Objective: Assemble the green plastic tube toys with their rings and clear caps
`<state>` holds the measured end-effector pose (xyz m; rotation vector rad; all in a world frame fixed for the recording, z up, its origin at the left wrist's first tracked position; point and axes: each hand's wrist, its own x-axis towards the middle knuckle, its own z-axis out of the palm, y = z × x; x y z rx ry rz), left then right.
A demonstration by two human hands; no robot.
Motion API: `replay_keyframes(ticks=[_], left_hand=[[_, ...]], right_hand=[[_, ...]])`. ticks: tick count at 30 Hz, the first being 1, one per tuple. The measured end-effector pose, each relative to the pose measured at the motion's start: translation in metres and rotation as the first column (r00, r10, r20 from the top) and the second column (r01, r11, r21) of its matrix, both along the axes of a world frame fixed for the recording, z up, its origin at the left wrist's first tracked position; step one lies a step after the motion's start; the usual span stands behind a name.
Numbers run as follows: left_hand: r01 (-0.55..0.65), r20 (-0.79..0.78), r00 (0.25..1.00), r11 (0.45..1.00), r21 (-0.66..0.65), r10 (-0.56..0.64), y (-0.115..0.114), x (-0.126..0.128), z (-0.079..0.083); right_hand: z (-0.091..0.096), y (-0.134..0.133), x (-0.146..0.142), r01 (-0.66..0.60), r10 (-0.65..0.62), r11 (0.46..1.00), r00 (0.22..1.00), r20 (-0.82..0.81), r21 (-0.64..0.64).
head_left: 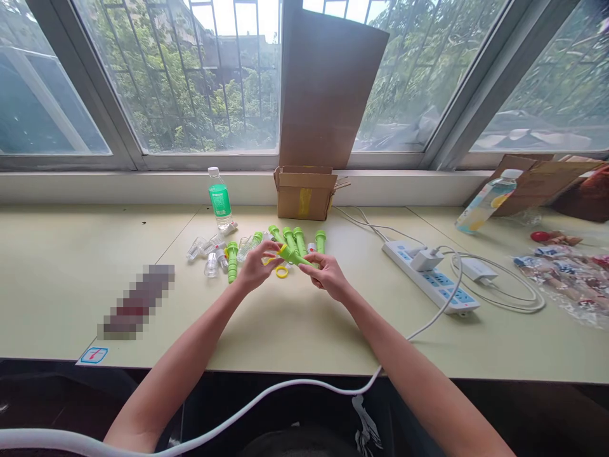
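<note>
No word is showing clearly enough for reading. At the lower left of the frame, a white, blue-outlined card (pixel 94 357) is carrying one red mark (pixel 97 353), but I cannot tell which sign. Left of centre, a green label (pixel 219 200) is wrapping a clear bottle (pixel 224 222), its white print appearing too small.

So there's this long pale yellow-green table (pixel 76 247) sitting right up against a white ledge (pixel 118 187), below a wide row of windows (pixel 209 127). Thin seams (pixel 179 234) run across the tabletop. The frames (pixel 88 76) are grey and pretty chunky, with dark bars (pixel 239 76) outside. Leafy trees (pixel 128 63) fill a lot of the view, plus a bit of building (pixel 264 60) and bright white sky (pixel 269 22). Daylight pours in, kinda hazy. From where I'm standing, it's too dark under the table to make out the floor.
</note>
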<state>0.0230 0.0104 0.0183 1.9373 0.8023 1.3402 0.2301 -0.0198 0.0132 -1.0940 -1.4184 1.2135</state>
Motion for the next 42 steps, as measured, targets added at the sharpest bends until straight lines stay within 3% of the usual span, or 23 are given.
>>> replay_keyframes(ticks=[12, 18, 32, 36, 42], left_hand=[[0.004, 0.012, 1.0, 1.0, -0.01, -0.004, 0.0, 0.001, -0.001], [0.053, 0.054, 0.997, 0.994, -0.091, -0.048, -0.003, 0.002, 0.0], [-0.023, 0.05, 0.998, 0.999, -0.048, 0.025, -0.002, 0.006, -0.007], [-0.058, 0.04, 0.998, 0.998, 0.001, 0.057, -0.001, 0.007, -0.009], [-0.093, -0.015, 0.995, 0.995, 0.034, 0.094, 0.001, 0.005, -0.012]], right_hand=[[0.0, 0.001, 0.002, -0.084, 0.083, 0.996, 0.996, 0.026, 0.026], [0.002, -0.001, 0.0, -0.117, 0.117, 0.993, 0.993, 0.024, 0.021], [0.002, -0.001, 0.004, -0.078, 0.076, 0.997, 0.99, 0.122, 0.008], [-0.002, 0.0, 0.002, -0.065, 0.036, 0.99, 0.976, 0.215, 0.129], [-0.013, 0.004, 0.0, 0.042, -0.291, 0.875, 0.841, 0.455, 0.483]])
